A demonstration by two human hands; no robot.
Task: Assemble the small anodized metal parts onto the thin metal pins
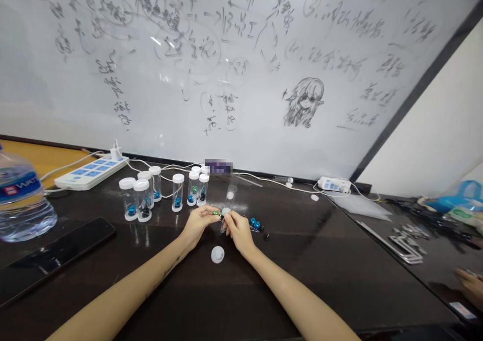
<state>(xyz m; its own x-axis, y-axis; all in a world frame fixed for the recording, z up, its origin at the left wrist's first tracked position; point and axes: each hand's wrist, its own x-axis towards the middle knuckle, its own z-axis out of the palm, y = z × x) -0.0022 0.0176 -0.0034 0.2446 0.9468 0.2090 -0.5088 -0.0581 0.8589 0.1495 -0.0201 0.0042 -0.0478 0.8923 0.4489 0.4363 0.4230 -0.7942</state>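
Observation:
My left hand (198, 224) is closed in a pinch on a small shiny green part (216, 212). Close beside it, my right hand (240, 232) is also closed, its fingertips pressed together by a round white piece (226, 211). What those right fingers hold is too small and partly hidden. Just behind the hands is a clear tube (231, 195). Several small blue parts (254, 223) and a black one (266, 237) lie to the right of my right hand. A round white cap (218, 254) rests on the table in front of both hands.
Several white-capped clear tubes (177, 192) with small parts inside stand at the left. A power strip (94, 172), water bottle (20, 195) and black phone (56, 258) are farther left. Hex keys (405, 245) lie right, near another person's hand (470, 285). Behind rises a whiteboard (256, 130).

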